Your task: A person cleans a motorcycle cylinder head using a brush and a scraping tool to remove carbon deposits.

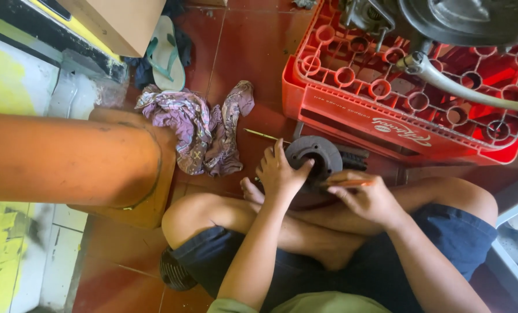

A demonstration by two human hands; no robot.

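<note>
I sit cross-legged on a red tiled floor. My left hand (279,171) grips the rim of a dark round metal part (316,157) with a hollow centre, resting by my feet. My right hand (366,197) holds a thin orange-handled tool (347,184) with its tip at the part's lower right edge. A thin yellow-green stick (262,134) lies on the floor just left of the part.
A red plastic bottle crate (357,110), upside down, stands behind the part and bears engine pieces and a grey hose (462,90). A crumpled purple rag (198,127) lies left. An orange pipe (67,159) lies across the left. A green sandal (166,52) sits at the back.
</note>
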